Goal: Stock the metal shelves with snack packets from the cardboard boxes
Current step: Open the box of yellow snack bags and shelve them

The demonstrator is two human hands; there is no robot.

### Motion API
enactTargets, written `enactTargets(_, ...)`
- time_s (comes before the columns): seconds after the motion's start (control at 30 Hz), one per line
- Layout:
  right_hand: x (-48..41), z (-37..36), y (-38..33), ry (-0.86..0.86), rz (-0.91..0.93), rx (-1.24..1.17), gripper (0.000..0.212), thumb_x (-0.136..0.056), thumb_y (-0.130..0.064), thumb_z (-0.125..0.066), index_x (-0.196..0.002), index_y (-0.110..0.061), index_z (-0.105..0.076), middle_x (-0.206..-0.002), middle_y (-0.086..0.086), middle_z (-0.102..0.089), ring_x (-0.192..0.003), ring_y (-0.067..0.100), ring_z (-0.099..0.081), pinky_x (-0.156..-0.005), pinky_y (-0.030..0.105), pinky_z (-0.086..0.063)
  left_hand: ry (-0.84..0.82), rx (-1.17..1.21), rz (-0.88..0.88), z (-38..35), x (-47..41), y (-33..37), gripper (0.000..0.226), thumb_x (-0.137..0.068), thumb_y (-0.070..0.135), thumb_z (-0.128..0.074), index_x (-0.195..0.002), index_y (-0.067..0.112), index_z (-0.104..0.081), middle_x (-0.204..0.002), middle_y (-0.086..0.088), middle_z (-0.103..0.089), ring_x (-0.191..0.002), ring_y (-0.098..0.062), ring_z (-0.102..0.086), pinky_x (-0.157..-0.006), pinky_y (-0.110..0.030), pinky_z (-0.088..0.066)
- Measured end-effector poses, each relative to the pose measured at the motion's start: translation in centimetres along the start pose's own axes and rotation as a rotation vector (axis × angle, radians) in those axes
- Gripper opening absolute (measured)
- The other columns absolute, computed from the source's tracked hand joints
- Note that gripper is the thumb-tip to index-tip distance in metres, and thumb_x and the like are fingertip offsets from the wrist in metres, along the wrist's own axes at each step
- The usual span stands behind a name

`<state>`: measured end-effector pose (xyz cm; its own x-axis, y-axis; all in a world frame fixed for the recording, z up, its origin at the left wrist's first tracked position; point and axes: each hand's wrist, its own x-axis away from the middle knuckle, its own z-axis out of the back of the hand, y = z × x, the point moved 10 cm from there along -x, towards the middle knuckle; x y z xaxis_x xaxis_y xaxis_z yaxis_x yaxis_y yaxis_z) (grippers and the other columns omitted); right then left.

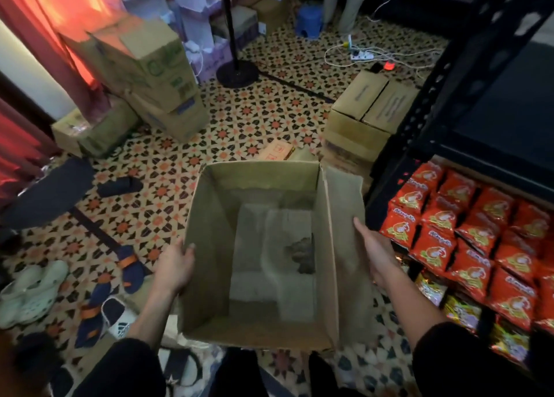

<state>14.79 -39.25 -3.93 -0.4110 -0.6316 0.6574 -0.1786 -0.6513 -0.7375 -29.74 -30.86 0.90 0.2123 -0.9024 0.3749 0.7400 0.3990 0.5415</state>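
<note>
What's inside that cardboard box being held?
The cardboard box shows only its bare bottom flaps and one small dark crumpled scrap near the right wall. What the scrap is cannot be told, and anything beneath it is covered.

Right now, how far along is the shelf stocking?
Done: red snack packets fill one level of the metal shelves. In hand: left hand and right hand hold an open cardboard box showing no packets. Left: closed box beside them; the upper level looks bare.

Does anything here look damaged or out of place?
The box between the left hand and right hand has a dark ragged patch on its bottom, perhaps a tear or stain. Sandals lie scattered on the floor.
</note>
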Motion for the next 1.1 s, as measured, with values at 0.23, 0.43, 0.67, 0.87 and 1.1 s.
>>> enactTargets(0.23,0.7,0.0,-9.3,0.506,0.210,0.165,0.019,-0.083,-0.023,-0.075,-0.094,-0.009,-0.068,-0.091,0.006,-0.071,-0.077,0.020,-0.064,-0.062,0.025,-0.042,-0.087,-0.032,-0.036,0.1,-10.7,3.4,0.028,-0.102,0.023,-0.048,-0.128,0.015,-0.053,-0.100,-0.012,-0.065,-0.085,-0.023,-0.063,-0.080,-0.043,-0.054)
enactTargets(0.43,2.7,-3.4,-16.2,0.557,0.363,0.441,0.007,-0.094,-0.015,-0.063,-0.098,-0.014,-0.067,-0.088,-0.001,-0.066,-0.079,0.019,-0.062,-0.070,0.025,-0.042,-0.165,-0.084,-0.259,-2.1,-15.4,10.8,0.021,-0.101,0.014,-0.049,-0.119,0.017,-0.058,-0.101,-0.006,-0.065,-0.076,-0.012,-0.054,-0.067,-0.025,-0.043)
enactTargets(0.67,0.0,-6.0,-17.4,0.357,0.478,0.333,0.034,-0.096,-0.050,-0.056,-0.107,-0.023,-0.074,-0.095,-0.009,-0.072,-0.086,0.007,-0.067,-0.076,0.024,-0.048,-0.306,-0.005,-0.208,-8.2,-19.1,15.2,0.031,-0.100,0.019,-0.050,-0.130,0.015,-0.055,-0.110,-0.010,-0.065,-0.098,-0.026,-0.063,-0.089,-0.045,-0.054)
enactTargets(0.87,-5.8,-2.9,-13.5,0.531,0.344,0.482,0.034,-0.100,-0.024,-0.056,-0.131,-0.011,-0.060,-0.134,0.010,-0.054,-0.126,0.027,-0.048,-0.110,0.032,-0.034,-0.341,-0.027,-0.179,-13.5,-21.1,19.6,0.034,-0.098,0.025,-0.053,-0.132,0.019,-0.050,-0.120,-0.008,-0.058,-0.110,-0.028,-0.059,-0.091,-0.051,-0.054)
enactTargets(1.1,-10.6,-2.9,-8.9,0.414,-0.066,0.327,0.060,-0.106,-0.031,-0.038,-0.159,-0.020,-0.012,-0.149,0.017,-0.045,-0.135,0.037,-0.045,-0.110,0.050,-0.035,-0.340,-0.166,-0.249,-17.1,-25.2,22.5,0.016,-0.096,0.031,-0.053,-0.112,0.028,-0.055,-0.107,-0.003,-0.058,-0.096,-0.022,-0.060,-0.085,-0.049,-0.055)
